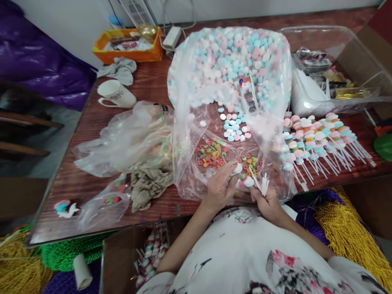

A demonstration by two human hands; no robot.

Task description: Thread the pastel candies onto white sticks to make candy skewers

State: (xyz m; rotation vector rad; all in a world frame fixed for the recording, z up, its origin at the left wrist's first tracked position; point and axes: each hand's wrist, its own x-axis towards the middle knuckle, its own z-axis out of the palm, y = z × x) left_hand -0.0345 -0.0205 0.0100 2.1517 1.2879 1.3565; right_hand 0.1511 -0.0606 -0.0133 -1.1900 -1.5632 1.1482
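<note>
Near the table's front edge, my left hand point(221, 185) is closed with its fingertips around a pink, white and blue marshmallow point(237, 168). My right hand point(269, 204) grips a small bunch of white sticks point(265, 185). One stick slants out of it toward the left hand, and another pastel marshmallow point(248, 182) sits between the hands. Just beyond my fingers, ring-shaped gummies point(212, 154) in red, green and orange lie on clear plastic. Farther back is a loose group of round marshmallows point(234, 127). The left fingertips are partly hidden.
A large open bag of marshmallows point(220, 61) fills the back middle. Rows of filled skewers point(318, 136) lie at right, before a clear plastic bin point(306, 104). Leftward are a white mug point(116, 94), plastic bags point(131, 134), a crumpled cloth point(148, 188) and an orange box point(131, 55).
</note>
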